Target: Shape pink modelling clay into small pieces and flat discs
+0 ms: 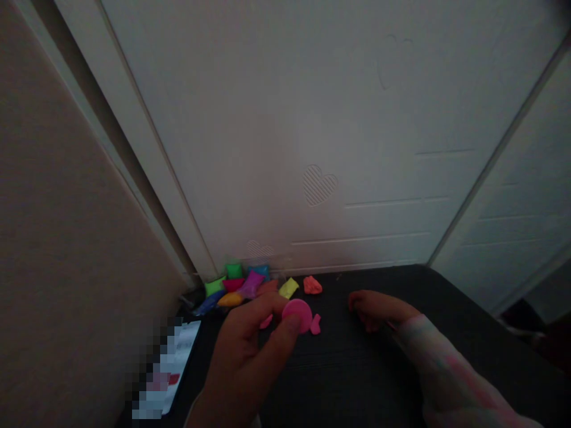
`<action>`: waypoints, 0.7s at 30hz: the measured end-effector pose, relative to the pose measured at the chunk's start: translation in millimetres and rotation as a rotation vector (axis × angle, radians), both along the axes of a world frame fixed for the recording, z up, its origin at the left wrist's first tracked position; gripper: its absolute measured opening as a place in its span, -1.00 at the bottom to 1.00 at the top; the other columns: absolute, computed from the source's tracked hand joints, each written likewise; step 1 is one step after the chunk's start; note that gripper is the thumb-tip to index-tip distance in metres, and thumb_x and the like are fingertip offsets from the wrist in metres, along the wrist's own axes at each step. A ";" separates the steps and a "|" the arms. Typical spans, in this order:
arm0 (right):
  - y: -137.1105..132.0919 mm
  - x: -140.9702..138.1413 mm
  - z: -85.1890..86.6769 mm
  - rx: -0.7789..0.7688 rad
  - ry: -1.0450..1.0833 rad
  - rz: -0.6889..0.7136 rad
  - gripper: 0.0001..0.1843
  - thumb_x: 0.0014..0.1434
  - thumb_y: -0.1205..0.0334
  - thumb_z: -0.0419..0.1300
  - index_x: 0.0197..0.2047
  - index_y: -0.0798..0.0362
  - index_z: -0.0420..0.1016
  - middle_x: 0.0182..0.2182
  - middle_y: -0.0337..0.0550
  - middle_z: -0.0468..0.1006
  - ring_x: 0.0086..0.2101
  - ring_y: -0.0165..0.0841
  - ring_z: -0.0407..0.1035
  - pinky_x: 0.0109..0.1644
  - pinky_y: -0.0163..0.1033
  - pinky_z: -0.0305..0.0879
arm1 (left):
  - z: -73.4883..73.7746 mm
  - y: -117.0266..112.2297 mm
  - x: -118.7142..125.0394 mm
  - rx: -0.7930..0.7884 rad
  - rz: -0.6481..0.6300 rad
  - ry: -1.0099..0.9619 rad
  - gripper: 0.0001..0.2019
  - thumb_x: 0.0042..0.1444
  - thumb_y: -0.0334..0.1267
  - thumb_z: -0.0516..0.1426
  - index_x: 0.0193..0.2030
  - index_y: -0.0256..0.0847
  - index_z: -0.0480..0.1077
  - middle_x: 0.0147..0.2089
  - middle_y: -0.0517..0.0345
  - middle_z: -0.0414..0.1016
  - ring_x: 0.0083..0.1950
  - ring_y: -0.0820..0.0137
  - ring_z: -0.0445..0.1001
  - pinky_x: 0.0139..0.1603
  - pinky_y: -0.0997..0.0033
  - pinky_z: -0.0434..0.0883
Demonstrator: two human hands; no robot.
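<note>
My left hand (254, 351) pinches a flat, round pink clay disc (298, 314) between thumb and forefinger, raised above the dark table. Just behind the disc, a small bent pink clay piece (315, 324) lies on the table. Another pink clay piece (266, 321) shows partly through the gap between my left thumb and finger. To the right, my right hand (375, 308) rests low over the tabletop with its fingers curled under. Whatever it may hold is hidden and dim.
Several colourful clay packets (251, 284) are heaped at the back left in clear plastic. Beside them sit a yellow packet (288, 288) and a crumpled orange lump (312, 285). A lit screen (182, 356) lies at the left edge of the dark table (339, 380). White panels (285, 119) rise behind.
</note>
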State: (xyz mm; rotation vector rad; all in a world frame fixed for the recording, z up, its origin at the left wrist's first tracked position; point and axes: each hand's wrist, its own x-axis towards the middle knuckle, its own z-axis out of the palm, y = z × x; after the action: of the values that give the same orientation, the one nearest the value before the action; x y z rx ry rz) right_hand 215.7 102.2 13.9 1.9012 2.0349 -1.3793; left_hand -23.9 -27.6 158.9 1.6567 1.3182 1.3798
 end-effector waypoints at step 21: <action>12.4 47.1 13.6 0.286 -0.209 -0.133 -0.73 0.00 0.40 -0.12 -0.41 0.20 0.40 -0.57 -0.14 0.41 -0.56 -0.46 0.30 -0.51 -0.41 0.15 | -4.7 3.0 -3.4 -0.012 -0.045 0.041 -0.83 -0.06 -0.22 0.04 -0.56 -0.23 0.34 -0.54 0.21 0.35 -0.47 0.46 0.28 -0.42 0.51 0.23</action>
State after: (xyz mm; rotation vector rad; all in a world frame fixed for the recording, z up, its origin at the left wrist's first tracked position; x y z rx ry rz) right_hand 262.8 114.6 27.4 2.2211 2.1284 -0.8995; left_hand -27.4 -24.6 154.2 1.7046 1.3015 1.3159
